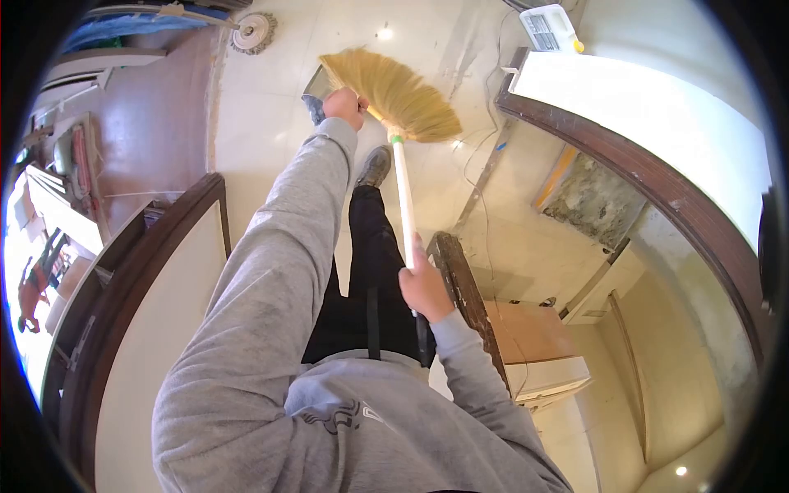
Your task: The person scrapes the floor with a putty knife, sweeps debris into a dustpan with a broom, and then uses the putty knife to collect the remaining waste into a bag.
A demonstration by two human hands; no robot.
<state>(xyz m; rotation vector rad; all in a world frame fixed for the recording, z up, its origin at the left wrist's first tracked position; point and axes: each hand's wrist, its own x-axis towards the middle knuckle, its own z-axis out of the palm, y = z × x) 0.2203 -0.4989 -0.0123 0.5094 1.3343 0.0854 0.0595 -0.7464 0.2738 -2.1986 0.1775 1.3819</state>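
Observation:
A broom with a wide fan of straw-coloured bristles lies over the pale floor. My right hand is wrapped round its white handle, close to my body. Farther out, my left hand is closed at the broom head's left side, against what looks like a grey dustpan. The bristles and my fist hide most of the pan, and its handle cannot be made out. My shoe stands just below the bristles.
A dark wooden frame stands at left, and another dark frame edge curves at right. A thin cable runs along the floor. A white jug stands at top right. A round brush-like object lies at top left.

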